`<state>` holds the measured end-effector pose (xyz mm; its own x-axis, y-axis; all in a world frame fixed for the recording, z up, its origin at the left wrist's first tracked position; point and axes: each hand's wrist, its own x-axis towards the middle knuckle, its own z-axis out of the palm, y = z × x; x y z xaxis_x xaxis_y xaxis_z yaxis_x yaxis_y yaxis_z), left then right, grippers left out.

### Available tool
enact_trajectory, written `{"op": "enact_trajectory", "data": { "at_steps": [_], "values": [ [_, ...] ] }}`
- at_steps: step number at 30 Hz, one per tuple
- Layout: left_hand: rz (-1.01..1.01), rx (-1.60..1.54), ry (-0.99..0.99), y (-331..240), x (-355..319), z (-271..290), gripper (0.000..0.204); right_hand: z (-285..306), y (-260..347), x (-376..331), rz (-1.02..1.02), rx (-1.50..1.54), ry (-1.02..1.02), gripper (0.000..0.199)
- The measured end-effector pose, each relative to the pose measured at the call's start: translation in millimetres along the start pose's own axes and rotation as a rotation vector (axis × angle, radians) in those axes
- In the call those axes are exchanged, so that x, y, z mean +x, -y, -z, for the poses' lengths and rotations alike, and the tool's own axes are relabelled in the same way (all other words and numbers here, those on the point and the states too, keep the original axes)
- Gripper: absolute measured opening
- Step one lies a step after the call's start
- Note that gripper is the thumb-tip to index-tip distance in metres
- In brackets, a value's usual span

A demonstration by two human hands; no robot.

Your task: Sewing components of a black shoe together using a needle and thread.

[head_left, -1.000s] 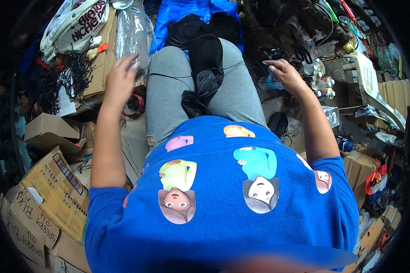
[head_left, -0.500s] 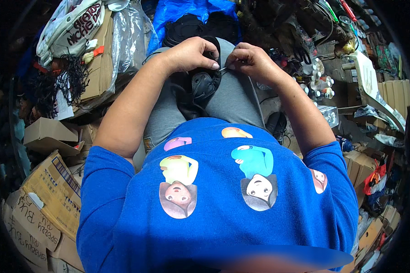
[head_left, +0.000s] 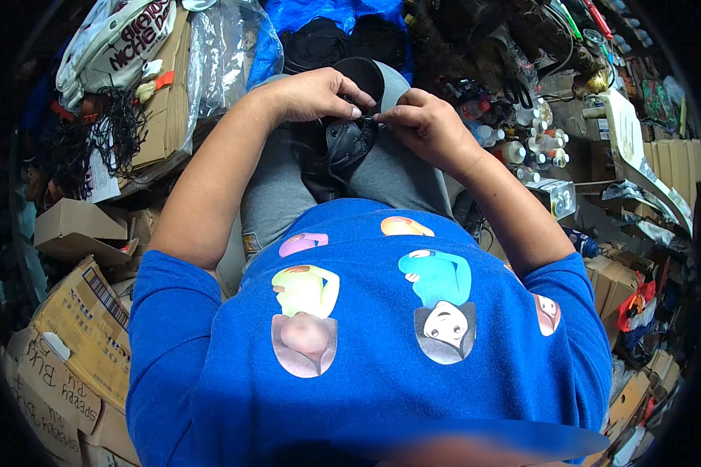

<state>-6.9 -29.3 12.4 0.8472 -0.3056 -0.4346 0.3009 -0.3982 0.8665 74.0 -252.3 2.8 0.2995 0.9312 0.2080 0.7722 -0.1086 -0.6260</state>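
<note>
A black leather shoe [head_left: 348, 145] with metal eyelets rests between my grey-trousered thighs [head_left: 401, 167], its opening toward the far side. On its upper edge my left hand [head_left: 321, 93] is closed, thumb and fingers pinching the dark leather. Just right of that edge, my right hand [head_left: 428, 124] is closed too, with thumb and forefinger pressed together close to the left fingertips. What the right fingers hold is too small to make out. Part of the shoe is hidden beneath my left hand.
Beyond my knees lie round black items [head_left: 317, 48] on blue plastic sheeting [head_left: 276, 19]. Small bottles [head_left: 514, 152] cluster at the right, near a white curved stand [head_left: 625, 128]. Cardboard boxes [head_left: 82, 229] and a clear plastic bag [head_left: 226, 58] are at the left.
A thin pale sliver between my fingertips a moment ago no longer shows. My right hand has shifted slightly down, and more of the shoe's dark opening is visible.
</note>
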Motion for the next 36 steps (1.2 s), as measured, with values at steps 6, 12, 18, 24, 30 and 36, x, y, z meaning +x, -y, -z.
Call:
{"op": "enact_trajectory", "data": {
  "at_steps": [6,12,18,24,30,36],
  "values": [
    [-0.033,0.072,0.088,-7.4,1.0,1.7,0.039,7.7,35.2,15.1,0.086,-0.481,0.173,0.012],
    [-0.165,0.046,-0.097,8.6,14.3,8.0,0.031,1.1,33.4,37.6,-0.041,-0.385,0.224,0.011],
    [-0.321,0.252,-0.423,19.8,16.4,-7.4,0.037,1.8,15.1,37.0,-0.128,-0.148,0.246,0.017],
    [-0.247,0.444,-0.855,23.1,-24.3,-35.8,0.042,6.5,-2.3,32.8,-0.514,0.544,0.221,0.024],
    [-0.121,0.354,-0.358,36.3,-95.3,-34.3,0.028,37.2,-38.6,3.0,-0.580,0.763,0.847,0.028],
    [0.047,-0.541,-0.712,2.3,-112.2,-5.7,0.030,16.7,-70.3,6.8,-0.809,0.788,-0.209,0.042]
  ]
}}
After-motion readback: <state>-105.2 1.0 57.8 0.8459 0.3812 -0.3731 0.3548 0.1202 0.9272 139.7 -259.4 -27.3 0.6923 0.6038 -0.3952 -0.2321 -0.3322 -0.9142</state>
